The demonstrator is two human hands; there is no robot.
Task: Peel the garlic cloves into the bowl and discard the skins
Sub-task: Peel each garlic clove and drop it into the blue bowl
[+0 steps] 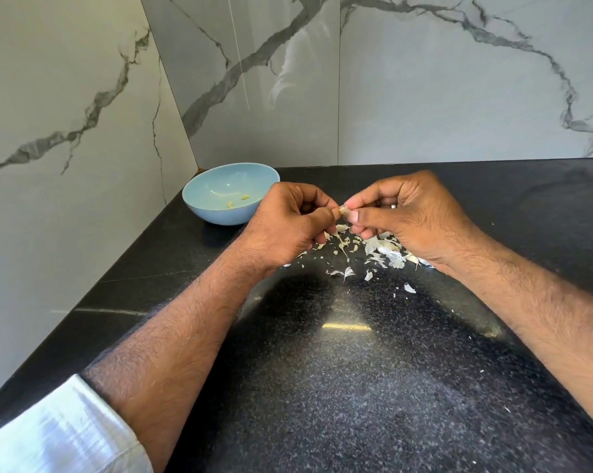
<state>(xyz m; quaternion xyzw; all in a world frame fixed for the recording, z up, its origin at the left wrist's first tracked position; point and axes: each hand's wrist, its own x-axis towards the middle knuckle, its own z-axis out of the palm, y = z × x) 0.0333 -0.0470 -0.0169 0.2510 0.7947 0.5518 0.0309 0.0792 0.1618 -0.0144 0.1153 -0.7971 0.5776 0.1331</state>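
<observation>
clove point(342, 209) held above desk point(356, 370) btwn both fingertips | left hand point(290, 220) & right hand point(404, 213) pinching it | tiny, light, slick w/ papery skin – grip ends, go gentle | bowl point(199, 203) just left

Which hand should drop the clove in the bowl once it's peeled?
Left, probably. The left hand sits right beside the bowl; the right hand is farther off, over the skins. Both pinch the clove.

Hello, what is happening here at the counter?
A person is peeling garlic. Both hands, left hand and right hand, pinch one small garlic clove between the fingertips above the black counter. Loose skins lie scattered beneath. The blue bowl at the left holds a couple of peeled pieces.
</observation>
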